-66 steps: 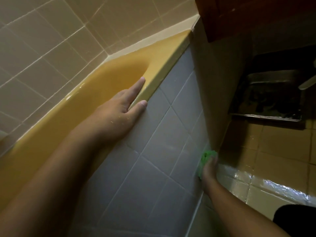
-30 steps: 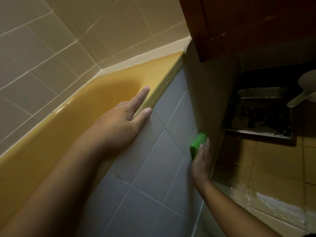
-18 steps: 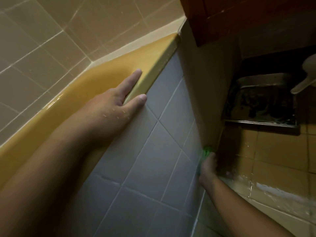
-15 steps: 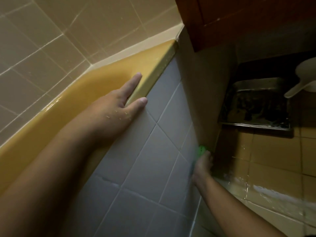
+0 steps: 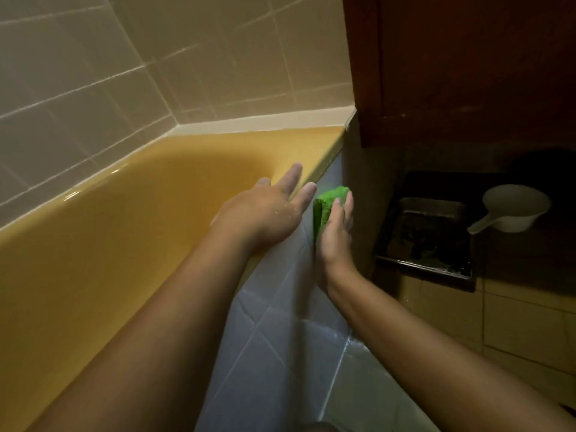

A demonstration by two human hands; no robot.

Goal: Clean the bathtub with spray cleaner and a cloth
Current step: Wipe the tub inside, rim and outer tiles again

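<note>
The yellow bathtub (image 5: 131,194) fills the left of the head view, with a grey tiled outer panel (image 5: 268,332) below its rim. My left hand (image 5: 268,210) rests flat on the rim, fingers straight, with water drops on its back. My right hand (image 5: 335,235) presses a green cloth (image 5: 327,201) against the top of the tiled panel, just below the rim and close to the left hand's fingertips. Its fingers lie over the cloth. No spray cleaner is in view.
A beige side wall (image 5: 358,194) and a dark wooden cabinet (image 5: 467,73) stand right behind the cloth. A dark metal tray (image 5: 427,241) and a white scoop (image 5: 514,210) sit on the wet tiled floor (image 5: 514,332) at right. Beige wall tiles (image 5: 93,88) border the tub.
My right hand has moved the green cloth up the tiled panel from near the floor to just under the rim. The left hand stays on the rim; the camera has tilted.
</note>
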